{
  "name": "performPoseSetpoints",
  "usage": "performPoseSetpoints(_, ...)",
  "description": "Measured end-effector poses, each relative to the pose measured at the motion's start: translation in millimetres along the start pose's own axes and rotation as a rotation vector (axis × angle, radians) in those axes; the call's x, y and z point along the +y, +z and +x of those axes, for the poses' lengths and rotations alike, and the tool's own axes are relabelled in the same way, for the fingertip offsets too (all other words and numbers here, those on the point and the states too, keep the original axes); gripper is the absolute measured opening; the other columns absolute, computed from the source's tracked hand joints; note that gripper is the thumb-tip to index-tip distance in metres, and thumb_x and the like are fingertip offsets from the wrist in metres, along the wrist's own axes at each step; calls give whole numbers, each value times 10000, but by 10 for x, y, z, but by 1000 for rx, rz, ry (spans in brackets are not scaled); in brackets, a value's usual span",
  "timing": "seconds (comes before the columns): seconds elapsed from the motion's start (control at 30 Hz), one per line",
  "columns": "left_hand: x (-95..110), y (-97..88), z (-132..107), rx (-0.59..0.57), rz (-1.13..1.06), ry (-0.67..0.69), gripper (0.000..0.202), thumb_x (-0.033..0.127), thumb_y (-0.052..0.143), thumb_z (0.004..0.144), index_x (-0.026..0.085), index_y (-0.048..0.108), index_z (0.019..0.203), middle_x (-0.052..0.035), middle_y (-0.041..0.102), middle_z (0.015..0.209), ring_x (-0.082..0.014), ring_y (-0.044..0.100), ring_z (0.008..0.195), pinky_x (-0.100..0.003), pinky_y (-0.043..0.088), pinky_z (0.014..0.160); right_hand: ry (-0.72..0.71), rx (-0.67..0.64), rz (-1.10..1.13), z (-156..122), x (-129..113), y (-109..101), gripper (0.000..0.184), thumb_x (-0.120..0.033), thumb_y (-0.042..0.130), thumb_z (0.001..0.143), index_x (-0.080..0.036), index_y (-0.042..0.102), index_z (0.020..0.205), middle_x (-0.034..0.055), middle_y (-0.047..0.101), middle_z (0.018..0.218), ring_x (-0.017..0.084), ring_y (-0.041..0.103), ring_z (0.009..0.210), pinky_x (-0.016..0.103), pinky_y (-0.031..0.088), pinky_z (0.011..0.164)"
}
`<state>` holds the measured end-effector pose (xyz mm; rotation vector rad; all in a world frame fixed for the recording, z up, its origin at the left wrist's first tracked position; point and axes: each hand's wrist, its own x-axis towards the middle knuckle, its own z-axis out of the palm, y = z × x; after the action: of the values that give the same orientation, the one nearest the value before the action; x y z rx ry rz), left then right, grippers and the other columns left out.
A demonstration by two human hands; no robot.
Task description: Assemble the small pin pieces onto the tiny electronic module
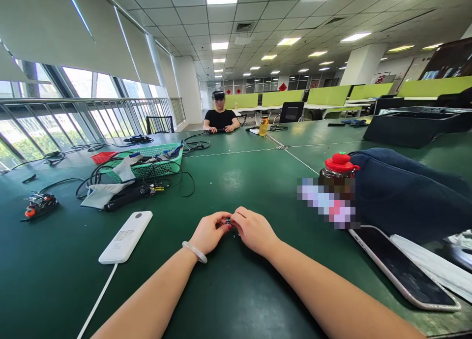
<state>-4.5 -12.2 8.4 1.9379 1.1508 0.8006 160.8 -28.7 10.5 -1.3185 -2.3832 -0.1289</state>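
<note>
My left hand point(209, 231) and my right hand point(254, 231) meet just above the green table point(228, 290), in the middle of the view. Between their fingertips is a small dark piece point(228, 221), mostly covered by the fingers, so its kind cannot be made out. Both hands are closed in a pinch around it. A tiny light speck lies on the tabletop right below the fingers. A pale bangle point(194, 252) circles my left wrist.
Left: a white power bank point(126, 236) with a cable, a green basket point(162, 168) among black cords, a red tray point(103, 157). Right: a phone point(405, 265), a dark blue bag point(405, 191), a red-lidded jar point(337, 171). Across the table sits a person point(221, 118) wearing a headset.
</note>
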Motion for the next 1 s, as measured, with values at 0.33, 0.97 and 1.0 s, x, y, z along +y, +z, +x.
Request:
performPoseSetpoints(0.33, -26, 3, -2, -22, -29, -1, 264, 211, 513, 742, 167, 593, 990, -38, 650, 823, -142, 581, 728, -268, 458, 721, 3, 18, 71, -2, 7, 37, 166, -203, 386, 875, -195, 547, 836, 20, 529, 860, 106, 511, 725, 220, 384, 663)
performPoseSetpoints(0.97, -13, -51, -5, 77, 128, -63, 285, 314, 513, 747, 194, 611, 986, -2, 592, 709, -127, 531, 623, -243, 423, 618, 237, -141, 386, -7, 168, 39, 54, -203, 622, 696, -201, 601, 746, -11, 560, 771, 108, 507, 698, 225, 371, 637)
performPoseSetpoints(1.0, -28, -55, 1, 80, 122, -70, 289, 317, 513, 747, 190, 609, 988, -2, 587, 701, -126, 530, 619, -242, 422, 614, 241, -168, 377, -9, 189, 36, 63, -209, 635, 685, -205, 613, 744, -7, 568, 781, 111, 514, 710, 225, 374, 643)
